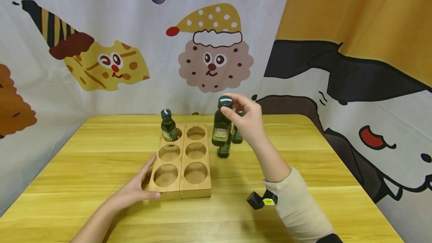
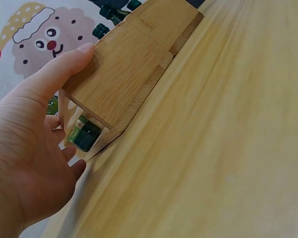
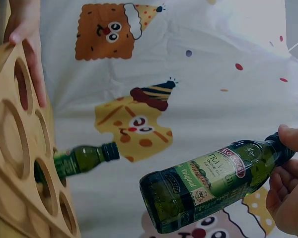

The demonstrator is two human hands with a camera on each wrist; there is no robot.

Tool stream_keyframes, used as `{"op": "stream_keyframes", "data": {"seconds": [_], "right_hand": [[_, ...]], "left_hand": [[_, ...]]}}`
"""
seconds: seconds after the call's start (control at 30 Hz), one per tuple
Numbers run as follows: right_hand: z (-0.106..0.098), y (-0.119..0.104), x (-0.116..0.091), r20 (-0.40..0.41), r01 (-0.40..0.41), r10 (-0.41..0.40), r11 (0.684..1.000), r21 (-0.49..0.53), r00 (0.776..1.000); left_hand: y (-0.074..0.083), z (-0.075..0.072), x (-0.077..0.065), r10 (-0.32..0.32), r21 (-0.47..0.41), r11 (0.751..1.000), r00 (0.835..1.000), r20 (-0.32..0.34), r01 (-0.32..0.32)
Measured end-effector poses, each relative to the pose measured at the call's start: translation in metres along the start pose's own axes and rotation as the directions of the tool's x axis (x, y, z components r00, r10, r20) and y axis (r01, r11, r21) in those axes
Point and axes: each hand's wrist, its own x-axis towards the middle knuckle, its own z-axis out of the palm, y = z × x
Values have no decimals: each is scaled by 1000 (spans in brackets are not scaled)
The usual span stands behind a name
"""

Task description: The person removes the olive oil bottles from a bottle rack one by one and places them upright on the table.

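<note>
My right hand [image 1: 248,117] pinches the dark green cap of an olive oil bottle [image 3: 203,183], raised above the table with its base down. A wooden bottle holder [image 1: 180,190] with two rows of round holes stands left of it. In its far left hole another olive oil bottle [image 1: 168,127] leans slightly. My left hand [image 1: 131,190] holds the holder's near left corner, thumb on the front face [image 2: 124,74], fingers along the left side. The other holes hold nothing. Behind the raised bottle stand more green bottles [image 1: 237,135], partly hidden by it and my hand.
The wooden table [image 1: 101,153] ends at a cartoon-printed curtain [image 1: 128,18] behind it. A black device [image 1: 261,200] is attached at my right wrist, beside the beige sleeve [image 1: 300,201].
</note>
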Motion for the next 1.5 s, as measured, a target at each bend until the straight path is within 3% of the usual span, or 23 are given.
{"op": "stream_keyframes", "data": {"seconds": [0.7, 1.5], "right_hand": [[-45, 19, -2, -40, -14, 14, 1000, 14, 999], [-50, 64, -25, -32, -111, 111, 994, -8, 993]], "left_hand": [[-2, -1, 1, 5, 2, 1000, 1000, 2, -5], [0, 0, -1, -3, -15, 1000, 1000, 13, 3]]}}
